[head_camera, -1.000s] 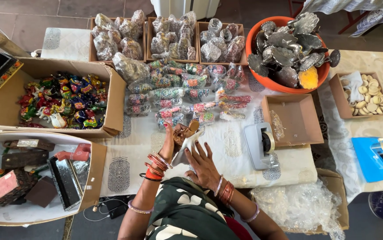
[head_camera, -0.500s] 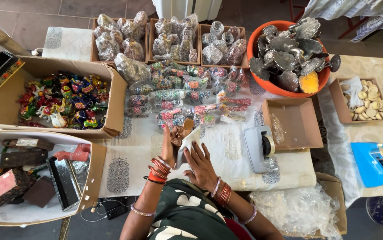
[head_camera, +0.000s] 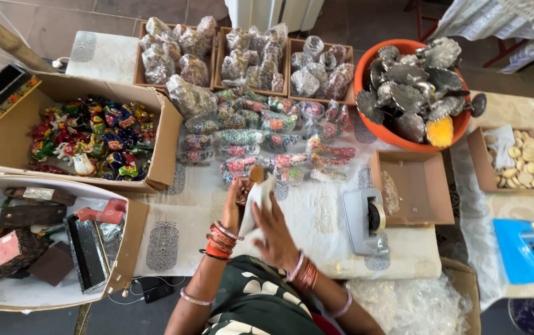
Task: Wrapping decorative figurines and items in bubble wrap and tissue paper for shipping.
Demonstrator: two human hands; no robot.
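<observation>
Just below the middle of the frame, the person's two hands meet over a white printed cloth [head_camera: 316,217]. The left hand [head_camera: 234,205] is closed around a small brown object [head_camera: 253,176] whose rounded top sticks out above the fingers; what the object is cannot be told. The right hand [head_camera: 274,228] lies with fingers spread against a piece of white wrapping [head_camera: 255,200] and presses it to that object. The wrapping's long axis runs nearly upright in the frame, leaning a little right, with its narrow end pointing toward the top.

Along the top edge stand three shallow brown trays [head_camera: 217,82] side by side, each filled with clear-wrapped bundles. Below them, small packets [head_camera: 260,133] with colourful contents lie in rough rows; they are too many and too crowded to count. At upper right, one round orange tub [head_camera: 366,115] holds dark metal pieces and a single yellow one. On the left, one open cardboard box [head_camera: 6,146] holds bright painted figures, and one pale box [head_camera: 124,260] below it holds dark oblong cases. Right of the hands stand one grey tape dispenser [head_camera: 361,220] and one empty brown box [head_camera: 415,198]. At far right there is one small box of pale discs [head_camera: 484,167], with a flat blue package [head_camera: 520,251] below it.
</observation>
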